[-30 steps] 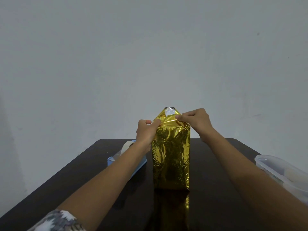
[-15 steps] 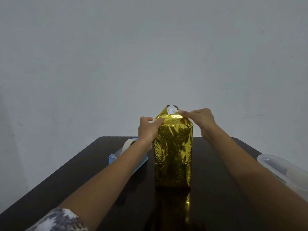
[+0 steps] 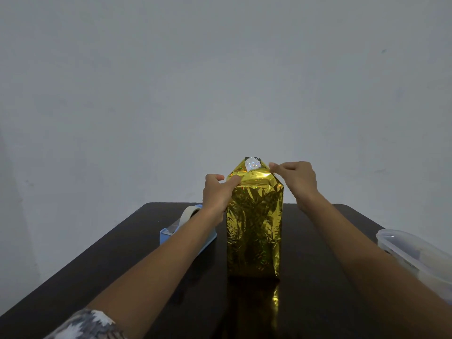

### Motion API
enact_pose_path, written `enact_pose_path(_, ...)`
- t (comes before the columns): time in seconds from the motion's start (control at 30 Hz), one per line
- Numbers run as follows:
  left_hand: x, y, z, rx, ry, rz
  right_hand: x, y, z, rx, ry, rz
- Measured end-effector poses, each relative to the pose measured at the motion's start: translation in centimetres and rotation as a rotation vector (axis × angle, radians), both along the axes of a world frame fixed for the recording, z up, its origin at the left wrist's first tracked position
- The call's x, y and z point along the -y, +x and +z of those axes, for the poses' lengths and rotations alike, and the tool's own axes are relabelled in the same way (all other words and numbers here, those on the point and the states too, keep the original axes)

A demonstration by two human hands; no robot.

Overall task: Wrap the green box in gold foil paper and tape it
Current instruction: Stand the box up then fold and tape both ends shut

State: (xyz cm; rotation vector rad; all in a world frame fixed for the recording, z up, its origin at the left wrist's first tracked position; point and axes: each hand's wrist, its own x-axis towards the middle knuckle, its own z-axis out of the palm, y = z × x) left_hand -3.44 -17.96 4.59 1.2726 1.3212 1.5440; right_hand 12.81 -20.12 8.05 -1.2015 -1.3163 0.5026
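A tall box wrapped in gold foil paper (image 3: 254, 228) stands upright in the middle of the dark table (image 3: 318, 289). No green of the box shows. The foil's top end rises to a peak with a silvery inner patch (image 3: 252, 165). My left hand (image 3: 216, 194) grips the box's upper left corner, thumb pressing the folded foil on top. My right hand (image 3: 294, 177) pinches the foil edge at the upper right of the peak. A blue tape dispenser (image 3: 188, 231) with a white tape roll sits left of the box, partly behind my left forearm.
A clear plastic container (image 3: 415, 255) lies at the table's right edge, beside my right forearm. A plain grey wall stands close behind the table's far edge. The foil reflects in the glossy table top in front of the box.
My right hand has moved from the top front of the foil up and right to the edge of the peak. The left hand holds the same corner. The view has shifted slightly.
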Motion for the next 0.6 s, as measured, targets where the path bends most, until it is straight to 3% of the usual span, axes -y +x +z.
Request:
enact_pose_path(0.07,0.1,0.1,0.0,0.004,0.002,-0.002,0.2,0.3,0.0,-0.07,0.006,0.098)
enact_pose_path(0.2,0.1,0.0,0.1,0.003,0.002,-0.001,0.3,1.1,-0.7,-0.18,-0.248,0.312)
enact_pose_path(0.6,0.1,0.1,0.2,0.015,-0.015,-0.004,-1.5,0.8,-1.8,-0.353,-0.272,0.276)
